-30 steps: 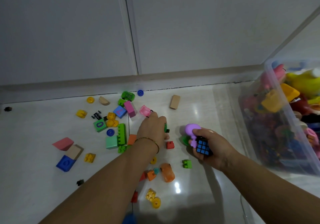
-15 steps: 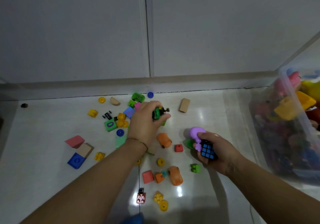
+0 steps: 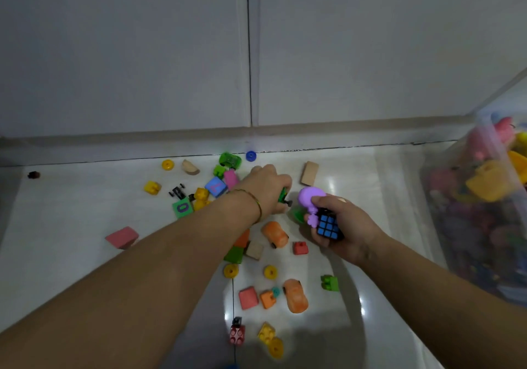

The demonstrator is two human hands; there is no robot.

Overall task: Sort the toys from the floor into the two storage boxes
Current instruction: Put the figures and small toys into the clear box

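Note:
Several small toys lie scattered on the pale floor. My left hand [image 3: 266, 187] grips a small green toy [image 3: 283, 196] with black wheels, just left of my right hand. My right hand [image 3: 340, 226] holds a blue-faced puzzle cube [image 3: 328, 224] together with a purple toy [image 3: 310, 197]; a green piece [image 3: 298, 213] peeks out beside it. Two orange toy cars [image 3: 275, 234] [image 3: 295, 296] lie below my hands. A clear storage box [image 3: 456, 186] full of coloured toys stands at the right edge. No second box is in view.
Blocks lie left of my left arm: a green number block [image 3: 181, 207], a blue one [image 3: 216, 186], a pink wedge [image 3: 122, 237]. A wooden block [image 3: 309, 173] sits near the wall. Yellow rings, red and green bricks lie near me. The wall closes the far side.
My left hand, holding the green wheeled toy, has moved right and down toward my right hand. The right hand has kept its grip on the cube and purple toy.

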